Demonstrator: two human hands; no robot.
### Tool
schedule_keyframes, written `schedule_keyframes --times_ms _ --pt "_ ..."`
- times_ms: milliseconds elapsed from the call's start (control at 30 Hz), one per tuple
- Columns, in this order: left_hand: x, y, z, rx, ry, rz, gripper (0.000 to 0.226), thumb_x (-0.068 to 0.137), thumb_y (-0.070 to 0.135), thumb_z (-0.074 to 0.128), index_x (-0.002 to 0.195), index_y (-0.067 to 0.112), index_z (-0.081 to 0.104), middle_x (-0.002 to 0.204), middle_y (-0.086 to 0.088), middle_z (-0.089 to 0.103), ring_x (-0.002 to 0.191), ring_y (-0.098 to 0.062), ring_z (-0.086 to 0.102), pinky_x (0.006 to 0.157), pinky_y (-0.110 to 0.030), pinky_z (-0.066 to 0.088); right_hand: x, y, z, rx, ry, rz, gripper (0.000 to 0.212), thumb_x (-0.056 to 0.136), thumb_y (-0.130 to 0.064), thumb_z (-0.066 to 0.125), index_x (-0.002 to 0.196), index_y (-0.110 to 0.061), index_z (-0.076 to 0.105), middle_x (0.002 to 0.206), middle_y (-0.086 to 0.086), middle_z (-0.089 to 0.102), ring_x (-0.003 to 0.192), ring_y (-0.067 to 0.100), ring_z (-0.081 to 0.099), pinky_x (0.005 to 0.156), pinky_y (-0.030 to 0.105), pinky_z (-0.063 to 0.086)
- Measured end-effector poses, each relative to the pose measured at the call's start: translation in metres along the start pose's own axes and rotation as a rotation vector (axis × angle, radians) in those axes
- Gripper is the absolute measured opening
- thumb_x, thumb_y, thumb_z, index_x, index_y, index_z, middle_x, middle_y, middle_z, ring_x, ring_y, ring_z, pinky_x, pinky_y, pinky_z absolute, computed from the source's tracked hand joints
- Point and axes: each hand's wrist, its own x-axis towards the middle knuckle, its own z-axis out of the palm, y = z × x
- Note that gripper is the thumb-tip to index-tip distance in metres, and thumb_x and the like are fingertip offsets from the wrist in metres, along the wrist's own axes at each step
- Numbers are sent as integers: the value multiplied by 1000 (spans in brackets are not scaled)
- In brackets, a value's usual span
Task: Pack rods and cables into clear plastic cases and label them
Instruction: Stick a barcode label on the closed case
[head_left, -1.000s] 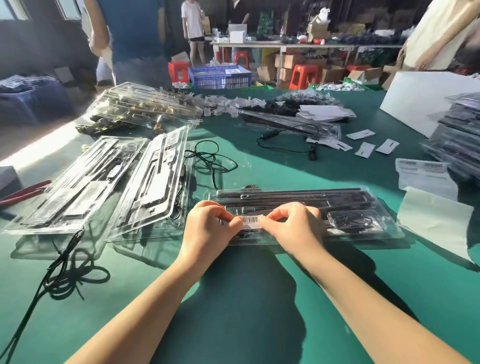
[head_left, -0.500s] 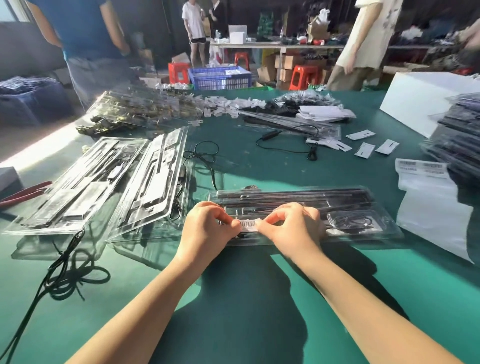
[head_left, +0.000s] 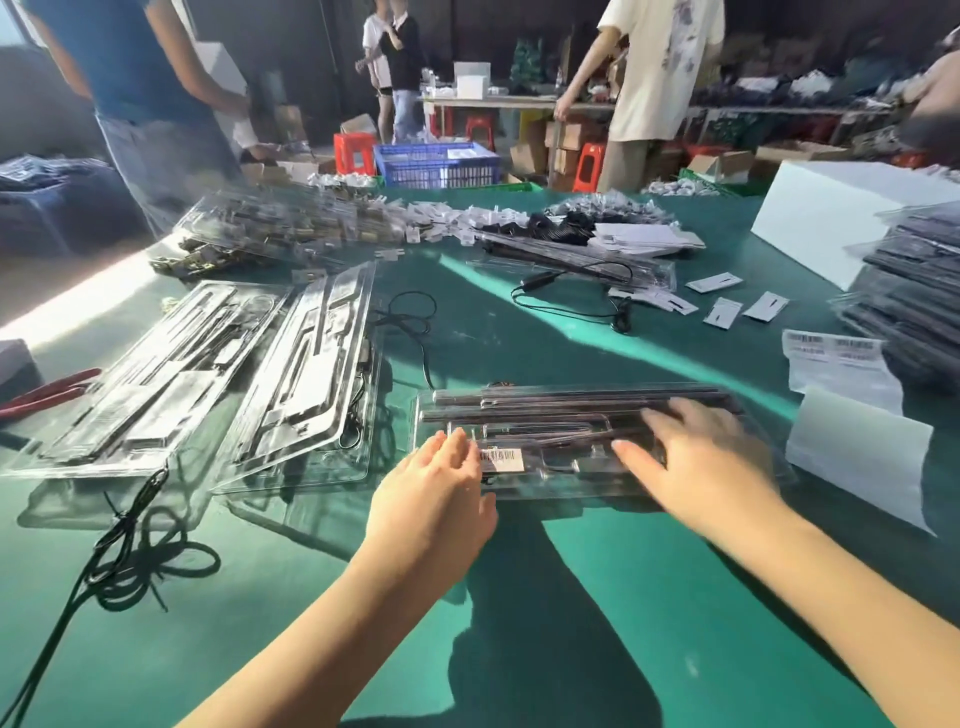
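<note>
Head view of the labelling step. A clear plastic case (head_left: 582, 441) lies flat on the green counter (head_left: 597, 597) directly ahead of the person, its long axis running left to right across the view, with dark rods (head_left: 571, 402) laid along that axis inside it and what may be a coiled cable at its right end, largely hidden by the hand above. A barcode label (head_left: 501, 458) sits on the near-left part of the lid. The left hand (head_left: 434, 499) has straight, relaxed fingers whose tips lie at the case's near-left edge, just beside the label; it grips nothing. The right hand (head_left: 696, 457) is likewise flat and empty, fingers spread over the right half of the lid; motion blur prevents telling whether it presses the plastic or hovers just above it. Both hands thus flank the label along the case's length, the left being the nearer to it. With the label seemingly in place, the case reads as finished, and lifting it by its two ends would suit its length. The stack of filled cases (head_left: 914, 291) lies to the right, nearer the right hand; a sheet of unused labels (head_left: 831, 345) lies between.
</note>
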Motion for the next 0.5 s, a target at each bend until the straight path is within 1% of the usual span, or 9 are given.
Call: schedule_keyframes --times_ms 67,133,200,233,300,333,367,433,500 --pt "0 7 3 16 -8 32 59 98 44 33 151 19 26 161 0 8 148 -15 5 119 -32 1 14 29 -10 -39 -96 177 78 85 -76 30 145 -27 36 151 2 36 133 29 39 102 42 43" --pt "0 11 6 -15 -43 120 61 99 46 28 154 26 11 161 5 -2 148 -11 -6 116 -29 -11 23 49 -13 72 -145 224 79 88 -72 36 146 -19 36 149 7 41 130 31 44 103 42 44" --pt "1 12 10 -51 -76 164 63 99 49 27 154 30 2 161 7 -5 147 -11 -9 115 -29 -12 29 61 -13 173 -185 241 77 89 -67 44 145 -14 38 145 10 46 128 30 49 103 38 43" --pt "1 11 12 -59 -70 171 63 99 50 27 153 32 2 161 7 -4 147 -11 -8 116 -29 -11 31 63 -14 213 -210 236 73 88 -64 49 141 -14 44 141 10 51 124 28 52 101 35 44" --pt "2 9 12 -78 -47 172 59 100 45 29 153 35 6 161 8 0 148 -11 -5 117 -28 -7 38 67 -16 345 -222 231 51 85 -54 63 117 -14 62 117 11 66 105 26 61 87 32 48" --pt "2 8 12 -90 -37 168 56 101 42 30 153 36 9 161 9 2 148 -10 -3 117 -28 -6 42 70 -19 456 -211 252 41 83 -46 70 103 -11 65 101 11 68 92 26 62 77 31 47" --pt "3 8 12 -101 -22 163 54 102 38 30 152 37 11 161 10 5 148 -9 -2 117 -27 -4 45 74 -23 594 -205 304 38 81 -39 75 95 -6 62 88 12 64 79 26 59 68 31 42" --pt "4 6 11 -123 9 147 51 102 32 31 151 39 16 160 12 10 147 -8 2 117 -26 -1 49 84 -35 867 -247 459 39 78 -29 79 98 -5 55 72 8 51 61 20 46 56 28 34" --pt "3 4 11 -192 38 144 51 102 27 34 149 41 21 159 13 15 147 -6 5 118 -24 1 49 94 -47 1079 -356 546 35 70 -23 81 95 -10 60 63 3 48 50 16 45 47 22 38"
